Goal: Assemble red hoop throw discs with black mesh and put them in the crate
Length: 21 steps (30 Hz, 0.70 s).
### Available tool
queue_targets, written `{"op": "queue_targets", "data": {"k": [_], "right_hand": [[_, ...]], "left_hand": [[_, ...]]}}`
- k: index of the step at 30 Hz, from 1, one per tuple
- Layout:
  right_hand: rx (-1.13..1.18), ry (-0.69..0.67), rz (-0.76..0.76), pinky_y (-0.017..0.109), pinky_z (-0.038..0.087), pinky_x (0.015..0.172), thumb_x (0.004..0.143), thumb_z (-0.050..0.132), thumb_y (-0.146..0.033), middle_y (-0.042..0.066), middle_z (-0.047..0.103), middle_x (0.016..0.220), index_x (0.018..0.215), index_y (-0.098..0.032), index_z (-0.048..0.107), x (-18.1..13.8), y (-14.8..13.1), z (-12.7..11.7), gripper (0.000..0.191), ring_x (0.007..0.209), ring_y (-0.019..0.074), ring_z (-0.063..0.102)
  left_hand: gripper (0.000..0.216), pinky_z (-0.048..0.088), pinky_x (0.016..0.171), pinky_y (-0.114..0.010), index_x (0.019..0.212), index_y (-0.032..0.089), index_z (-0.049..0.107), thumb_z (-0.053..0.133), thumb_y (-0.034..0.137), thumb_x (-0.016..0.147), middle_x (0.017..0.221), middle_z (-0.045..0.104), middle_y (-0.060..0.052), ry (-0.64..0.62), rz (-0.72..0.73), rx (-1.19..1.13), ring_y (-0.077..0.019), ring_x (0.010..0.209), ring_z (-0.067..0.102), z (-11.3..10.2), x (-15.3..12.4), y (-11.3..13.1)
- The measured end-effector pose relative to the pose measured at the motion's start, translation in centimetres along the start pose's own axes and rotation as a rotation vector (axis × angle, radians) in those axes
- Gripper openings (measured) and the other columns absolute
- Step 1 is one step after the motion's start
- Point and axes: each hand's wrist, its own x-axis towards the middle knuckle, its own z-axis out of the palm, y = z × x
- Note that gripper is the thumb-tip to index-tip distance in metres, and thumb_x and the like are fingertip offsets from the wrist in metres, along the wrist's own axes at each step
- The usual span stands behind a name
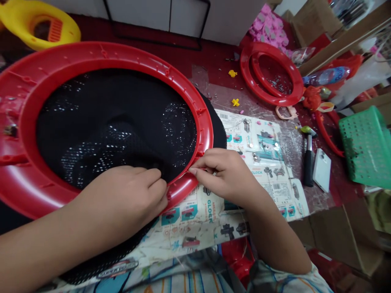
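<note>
A large red plastic ring (122,53) lies with its ribbed side up, and black mesh fabric (128,106) fills its opening and spreads out beneath it. My left hand (131,195) is closed over the near side of the ring, its fingers curled at the inner edge and gripping the mesh there; the fingertips are hidden. To its right, my right hand (221,173) pinches a thin cord (182,175) between thumb and forefinger, against the ring's inner edge. The cord runs along that edge towards my left hand.
Printed card sheets (265,162) cover the table. On the right are stacked red rings (247,73), a hammer (309,158), a white phone (321,170), a green basket (365,146) and a bottle (326,75). A yellow plastic part (69,30) lies at back left; small yellow pieces (235,102) lie beyond the sheets.
</note>
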Motion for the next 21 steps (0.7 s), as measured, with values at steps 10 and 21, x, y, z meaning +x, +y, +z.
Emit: {"op": "queue_targets", "data": {"k": [10,21], "right_hand": [[-0.032,-0.021,-0.021,0.023,0.04,0.061,0.087,0.059,-0.018,0.002,0.066,0.069,0.076,-0.014,0.071,0.3,0.3,0.0,0.016,0.066,0.0109,0.058],[-0.237,-0.048,-0.268,0.025,0.043,0.063,0.095,0.045,-0.025,0.003,0.063,0.069,0.08,-0.014,0.069,0.2,1.7,0.6,0.03,0.067,0.0129,0.056]], "left_hand": [[0.025,0.042,0.042,-0.036,0.056,0.021,0.052,0.051,0.011,0.079,0.055,0.049,-0.001,-0.046,0.001,-0.007,-0.0209,0.045,0.05,0.1,-0.2,0.1],[0.029,0.037,0.045,-0.033,0.056,0.021,0.049,0.046,0.01,0.083,0.054,0.047,0.0,-0.005,0.039,0.005,-0.0183,0.046,0.047,0.1,-0.3,-0.3]]}}
